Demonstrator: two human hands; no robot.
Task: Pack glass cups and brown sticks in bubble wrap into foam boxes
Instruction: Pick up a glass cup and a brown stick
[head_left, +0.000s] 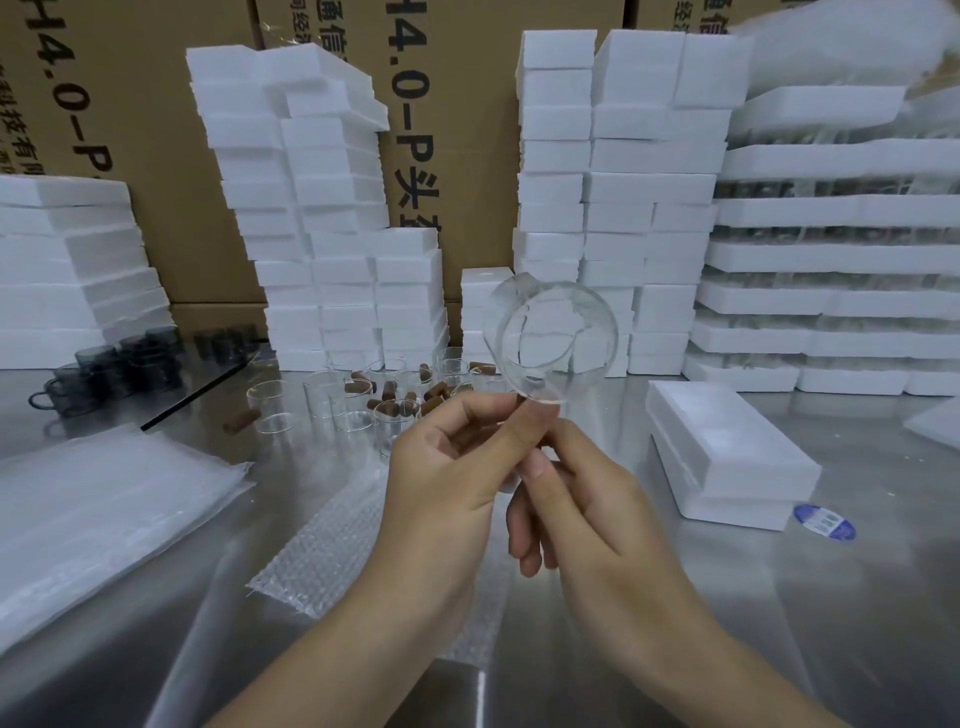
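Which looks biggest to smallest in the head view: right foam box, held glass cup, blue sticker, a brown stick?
Foam box
Glass cup, nearer the camera
Blue sticker, then brown stick: close, stick lies farther, unsure

Clear glass cup (550, 338): see-through and raised off the table (779, 623). It is tipped so its round mouth faces the camera. Its lower edge is pinched by the left hand (447, 467) and the right hand (587, 499).

Other glass cups (332, 400): a cluster standing upright behind it, mouths up.

Brown sticks (400, 402): short cylinders scattered among and just beside those cups. One lies apart to the left.

Bubble wrap (332, 545): a clear sheet lying flat under the hands.

Foam box (727, 452): white, rectangular and closed, lying flat on the right.

Stacked foam boxes (322, 208): tall white columns along the back.
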